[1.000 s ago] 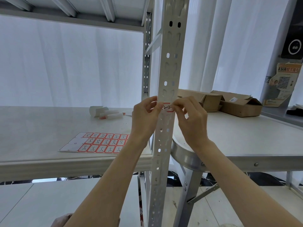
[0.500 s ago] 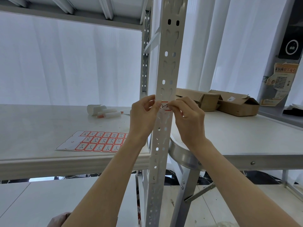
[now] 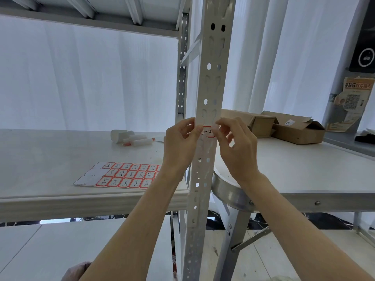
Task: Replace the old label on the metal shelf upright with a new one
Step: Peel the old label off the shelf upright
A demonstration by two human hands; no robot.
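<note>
The left hand point(image 3: 180, 142) was curled, its thumb and forefinger pinching the left end of a small red-bordered label point(image 3: 208, 132). The right hand point(image 3: 237, 147) was at the other end, thumb and forefinger closed on the label's right edge with the other fingers bent loosely behind. Motion blur there hid the exact contact. Between the two hands the label lay flat across the face of the perforated metal upright point(image 3: 211, 78), black handwriting showing on it.

Below and to the outside of the left hand, a label sheet point(image 3: 121, 175) of matching red-bordered stickers lay on the pale shelf point(image 3: 40, 159), several spaces at its far-left end already blank. Farther back from that hand, a few white rolls point(image 3: 132, 137) rested on the same shelf. Beyond the right hand, two open cardboard boxes point(image 3: 284, 128) sat side by side on a white tabletop point(image 3: 304, 169) with a metal rim. White curtains point(image 3: 91, 78) hung behind everything.
</note>
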